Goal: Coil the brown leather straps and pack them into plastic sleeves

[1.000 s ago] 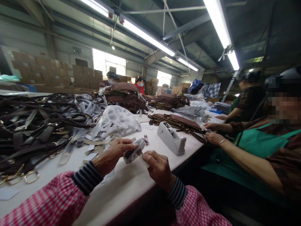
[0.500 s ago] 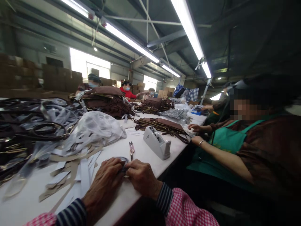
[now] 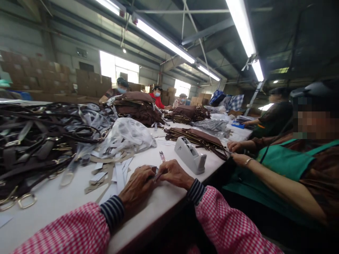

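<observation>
Close together over the table's front part, my left hand [image 3: 139, 185] and my right hand [image 3: 175, 174] are both closed at a small dark, shiny piece [image 3: 153, 168]. Most of it is covered by my fingers, so its kind does not show. The fingertips of my right hand pinch at its near side, while my left hand curls over it from the left. Just beyond my right hand lie small scissors or snips [image 3: 162, 156] with pinkish handles. A grey tape dispenser [image 3: 189, 155] stands to the right of them.
Paper and card strips [image 3: 106, 173] lie left of my hands, beside a crumpled clear plastic bag [image 3: 129, 135]. Dark straps with metal buckles [image 3: 39, 141] heap at the left. Brown zippered bags [image 3: 196, 137] lie farther back. A co-worker in a green apron [image 3: 275, 165] sits at the right.
The camera view has swung left, so everything sits farther right in the picture. My hands stay together at the small piece; the fingers have shifted slightly on it.
</observation>
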Demonstrator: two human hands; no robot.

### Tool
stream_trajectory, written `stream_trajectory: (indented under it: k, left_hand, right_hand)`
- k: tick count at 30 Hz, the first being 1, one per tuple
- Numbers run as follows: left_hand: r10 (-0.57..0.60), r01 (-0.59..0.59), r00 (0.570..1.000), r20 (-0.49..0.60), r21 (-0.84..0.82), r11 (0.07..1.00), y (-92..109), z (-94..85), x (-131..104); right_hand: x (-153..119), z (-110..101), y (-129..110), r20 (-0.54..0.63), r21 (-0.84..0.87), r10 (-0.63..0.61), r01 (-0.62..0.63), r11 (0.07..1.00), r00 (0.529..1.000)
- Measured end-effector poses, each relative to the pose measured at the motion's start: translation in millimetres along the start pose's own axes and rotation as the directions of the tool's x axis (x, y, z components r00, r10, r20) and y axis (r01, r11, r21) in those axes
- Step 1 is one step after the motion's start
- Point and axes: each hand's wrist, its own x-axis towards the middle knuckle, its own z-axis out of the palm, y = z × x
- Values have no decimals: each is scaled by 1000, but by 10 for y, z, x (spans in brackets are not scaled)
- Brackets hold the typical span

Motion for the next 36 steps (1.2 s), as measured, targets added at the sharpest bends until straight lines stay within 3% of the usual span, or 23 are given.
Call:
stream_trajectory:
  k: [7,12,15,17,19,22,26,28,31,33,36]
  left_hand:
    - [-170,136,979,-112,-263,955,68,-29,-26]
    - [-209,163,970,-123,-310,937,105,-19,8]
    - [-196,151,972,-133,-290,945,87,15,1]
    - [-184,144,973,-143,-255,956,2,55,-17]
    - [-174,151,977,-126,-168,974,-170,100,-17]
    - [-69,86,961,-268,52,995,-514,152,27]
    - [82,-39,975,-208,201,979,-793,180,35]
    - [101,-61,978,-181,211,976,-758,181,8]
    - [30,-8,993,-118,184,983,-518,133,-18]
    - [-48,49,999,-9,135,990,-324,69,-13]
    - [-99,95,995,26,128,987,-138,-16,6]
  right_hand:
    - [86,-45,30,89,55,108,-114,992,990]
    - [218,-56,41,126,82,167,-178,981,978]
    - [335,-108,-13,268,103,192,-226,969,944]
    - [411,-142,-48,398,86,231,-286,954,888]
    - [466,-165,-49,440,46,267,-319,947,857]
    - [469,-164,12,398,29,246,-280,960,884]
    - [353,-117,72,298,14,155,-167,986,942]
    - [312,-115,51,298,16,116,-126,992,948]
    - [322,-152,-58,341,-16,118,-119,993,933]
    - [373,-187,-163,394,-94,162,-136,986,905]
    - [484,-228,-313,493,-263,218,-95,960,842]
